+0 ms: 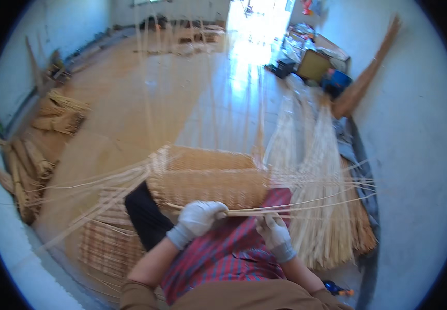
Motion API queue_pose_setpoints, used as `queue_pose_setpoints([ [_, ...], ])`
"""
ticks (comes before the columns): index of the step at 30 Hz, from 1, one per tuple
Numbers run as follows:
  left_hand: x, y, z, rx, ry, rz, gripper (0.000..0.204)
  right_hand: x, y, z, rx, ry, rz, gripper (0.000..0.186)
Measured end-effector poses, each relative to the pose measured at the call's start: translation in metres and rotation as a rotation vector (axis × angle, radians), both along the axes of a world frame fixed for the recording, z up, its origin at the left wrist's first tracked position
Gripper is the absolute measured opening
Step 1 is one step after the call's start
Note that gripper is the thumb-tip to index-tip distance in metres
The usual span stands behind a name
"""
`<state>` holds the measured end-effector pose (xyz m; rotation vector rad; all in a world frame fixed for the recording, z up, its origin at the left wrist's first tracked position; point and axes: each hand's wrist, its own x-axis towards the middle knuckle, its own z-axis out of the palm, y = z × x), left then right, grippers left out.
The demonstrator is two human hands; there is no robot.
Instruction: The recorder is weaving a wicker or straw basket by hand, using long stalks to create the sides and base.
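On my lap rests a half-woven basket (210, 188) of pale tan strips, with a woven base and low walls. My left hand (198, 218), in a white knit glove, is closed at the basket's near edge around thin weaving strips (246, 212). These strips run to the right along that edge. My right hand (275, 233), gloved too, pinches them just right of the basket's middle. Unwoven ends (112, 187) fan out to the left, others to the right, and long thin ones stand up from the far side. My fingertips are partly hidden by the strips.
Bundles of pale strips (319, 206) lie on the floor to my right beside the wall. A woven checked mat (112, 245) is at my left leg. Bundled material (60, 119) lines the left wall. Boxes and a blue bucket (335, 82) stand at the far right near a bright doorway.
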<state>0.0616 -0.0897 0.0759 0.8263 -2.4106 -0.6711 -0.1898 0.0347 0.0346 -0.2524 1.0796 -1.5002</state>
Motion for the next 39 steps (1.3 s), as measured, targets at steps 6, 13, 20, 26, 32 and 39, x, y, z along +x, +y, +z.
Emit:
queue_pose_setpoints([
  [6, 0.056, -0.025, -0.038, 0.208, -0.093, 0.009, 0.028, 0.032, -0.004, 0.015, -0.107, 0.418, 0.073, 0.018],
  [13, 0.148, 0.002, -0.025, 0.985, -0.024, -0.108, 0.047, -0.013, -0.051, 0.065, -0.546, 0.588, -0.04, 0.016],
  [20, 0.15, 0.007, 0.015, 0.375, -0.609, 0.143, 0.049, -0.078, -0.128, 0.038, -0.37, 0.613, -0.242, 0.008],
  [26, -0.007, 0.011, -0.033, 0.356, -0.288, -0.041, 0.047, -0.121, -0.154, -0.04, -0.06, 0.625, -0.362, 0.01],
  [32, -0.039, 0.041, -0.047, 0.594, -0.584, -0.562, 0.04, -0.142, -0.138, -0.058, -0.24, 0.513, -0.357, 0.012],
  [39, -0.07, -0.028, -0.061, 0.93, 0.185, -0.055, 0.044, -0.116, -0.169, -0.077, -0.036, 0.452, -0.238, 0.009],
])
